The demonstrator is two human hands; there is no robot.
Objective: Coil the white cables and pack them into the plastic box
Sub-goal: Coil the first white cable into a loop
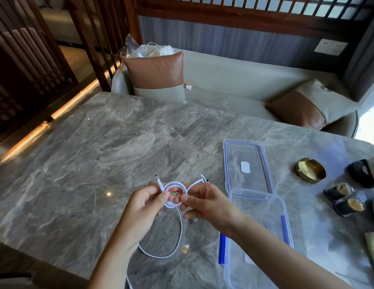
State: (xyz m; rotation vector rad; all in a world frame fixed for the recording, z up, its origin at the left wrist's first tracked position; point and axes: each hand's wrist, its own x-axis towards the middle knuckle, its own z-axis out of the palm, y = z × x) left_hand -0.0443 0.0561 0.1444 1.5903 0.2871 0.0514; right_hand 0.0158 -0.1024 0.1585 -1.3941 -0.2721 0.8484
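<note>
White cable (175, 193) coiled between my hands: left hand (145, 207) pinches one side, right hand (205, 202) the other. Slack loops onto tabletop (98, 163); plastic box (259, 236) just right.

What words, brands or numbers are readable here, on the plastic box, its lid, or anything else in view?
No text here is readable.
On the lid, the white sticker: looks blank, or is too blurred to tell.
On the plastic box, the pale sticker: too faint to read.
On the wall socket plate: no legible marks.
On the white cable, pinched by the left hand and right hand: no print visible.
</note>
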